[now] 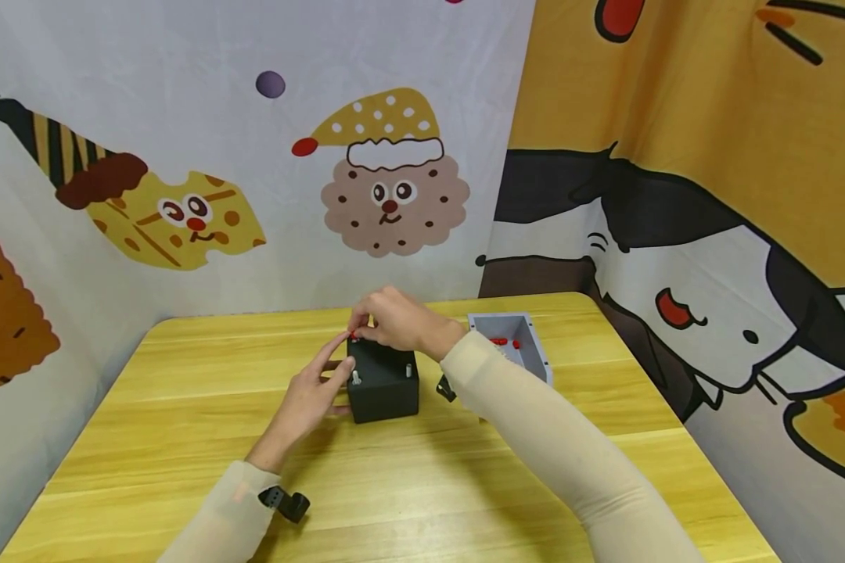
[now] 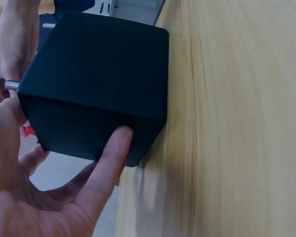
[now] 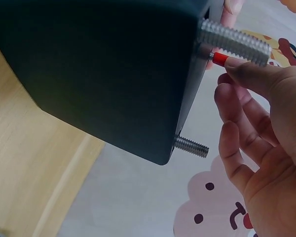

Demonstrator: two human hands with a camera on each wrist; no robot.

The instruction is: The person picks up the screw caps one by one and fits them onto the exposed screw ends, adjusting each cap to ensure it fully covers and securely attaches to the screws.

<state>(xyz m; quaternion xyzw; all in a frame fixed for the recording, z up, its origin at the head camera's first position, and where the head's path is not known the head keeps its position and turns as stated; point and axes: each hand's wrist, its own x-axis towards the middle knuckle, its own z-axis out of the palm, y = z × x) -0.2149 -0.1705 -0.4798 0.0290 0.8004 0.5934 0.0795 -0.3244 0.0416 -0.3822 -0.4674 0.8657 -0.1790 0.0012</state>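
Note:
A black box (image 1: 383, 399) stands on the table with metal threaded studs (image 3: 234, 42) rising from its top. My right hand (image 1: 393, 319) reaches over its far side and pinches a small red cap (image 3: 220, 59) between thumb and finger, at the far left stud. My left hand (image 1: 313, 395) rests along the box's left side. In the left wrist view, one nearly straight finger (image 2: 111, 160) presses the side face, and the thumb lies by the top edge near a stud (image 2: 12, 85). The far right stud is hidden behind my right hand in the head view.
A grey tray (image 1: 539, 352) with a few red pieces (image 1: 498, 341) stands right of the box, partly covered by my right sleeve. Printed cloth (image 1: 310, 281) hangs behind the wooden table (image 1: 225, 367) and to its sides.

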